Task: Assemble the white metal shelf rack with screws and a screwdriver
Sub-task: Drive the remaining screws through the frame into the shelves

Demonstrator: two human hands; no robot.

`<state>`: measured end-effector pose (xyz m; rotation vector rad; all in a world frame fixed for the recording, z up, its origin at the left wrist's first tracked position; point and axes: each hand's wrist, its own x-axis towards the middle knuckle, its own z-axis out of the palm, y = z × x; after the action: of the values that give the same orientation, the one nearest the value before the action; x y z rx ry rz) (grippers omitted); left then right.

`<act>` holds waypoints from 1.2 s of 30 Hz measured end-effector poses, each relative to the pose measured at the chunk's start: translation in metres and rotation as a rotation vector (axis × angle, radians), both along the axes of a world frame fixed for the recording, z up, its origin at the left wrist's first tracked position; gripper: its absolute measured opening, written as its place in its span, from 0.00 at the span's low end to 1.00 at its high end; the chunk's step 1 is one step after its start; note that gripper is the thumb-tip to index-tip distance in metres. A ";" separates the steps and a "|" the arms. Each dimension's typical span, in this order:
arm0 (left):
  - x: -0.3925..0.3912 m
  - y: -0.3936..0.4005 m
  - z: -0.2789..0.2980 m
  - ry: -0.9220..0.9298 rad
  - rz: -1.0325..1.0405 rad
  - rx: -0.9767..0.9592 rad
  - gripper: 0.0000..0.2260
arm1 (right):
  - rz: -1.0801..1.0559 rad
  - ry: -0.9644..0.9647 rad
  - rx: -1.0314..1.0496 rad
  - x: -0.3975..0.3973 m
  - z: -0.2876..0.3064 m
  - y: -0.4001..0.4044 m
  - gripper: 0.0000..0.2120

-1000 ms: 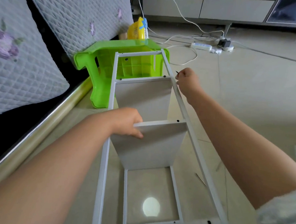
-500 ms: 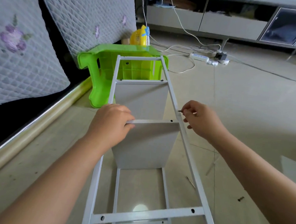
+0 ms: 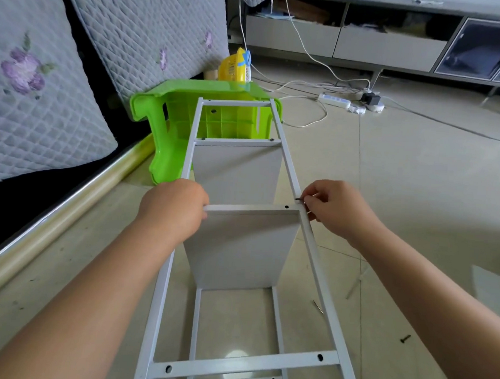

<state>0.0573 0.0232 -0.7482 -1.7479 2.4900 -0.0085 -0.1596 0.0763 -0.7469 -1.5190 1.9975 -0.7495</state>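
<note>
The white metal shelf rack (image 3: 312,247) lies lengthwise on the floor, its far end propped on a green stool. My left hand (image 3: 174,207) grips the left end of the middle shelf panel (image 3: 240,246) at its top edge. My right hand (image 3: 336,207) pinches a small dark screw (image 3: 298,198) against the right side rail, just above the panel's right corner. A far shelf panel (image 3: 235,171) sits fixed between the rails. No screwdriver is in view.
A green plastic stool (image 3: 189,110) lies on its side under the rack's far end. A loose dark screw (image 3: 405,338) and a thin metal pin (image 3: 318,306) lie on the tiled floor at right. A power strip (image 3: 334,100) with cables lies beyond; quilted cushions stand left.
My right hand came back from the far shelf corner to the middle panel's right corner, carrying the screw. My left hand stayed on the panel's left end.
</note>
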 end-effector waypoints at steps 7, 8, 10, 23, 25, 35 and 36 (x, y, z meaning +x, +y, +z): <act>0.004 0.003 0.005 0.053 0.012 0.055 0.19 | 0.035 0.086 -0.017 0.001 0.001 0.001 0.08; 0.004 0.004 0.006 0.047 -0.008 0.051 0.18 | 0.044 0.111 -0.012 0.001 0.001 0.001 0.08; 0.002 0.005 0.004 -0.003 -0.068 0.015 0.12 | 0.057 0.164 -0.013 0.002 0.003 0.001 0.08; -0.012 0.016 -0.018 0.161 -0.180 -0.012 0.16 | 0.327 0.485 -0.205 0.007 0.014 0.006 0.11; -0.012 0.016 -0.018 0.150 -0.175 -0.013 0.16 | 0.348 0.515 -0.195 0.007 0.015 0.005 0.11; -0.014 0.013 -0.019 0.074 -0.135 0.011 0.26 | 0.437 0.648 -0.122 0.011 0.022 0.002 0.14; -0.014 0.013 -0.019 0.080 -0.126 0.012 0.26 | 0.436 0.667 -0.097 0.011 0.022 0.002 0.14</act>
<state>0.0437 0.0359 -0.7668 -1.6151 2.6467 0.0687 -0.1484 0.0781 -0.7248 -2.3849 1.9419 -0.1625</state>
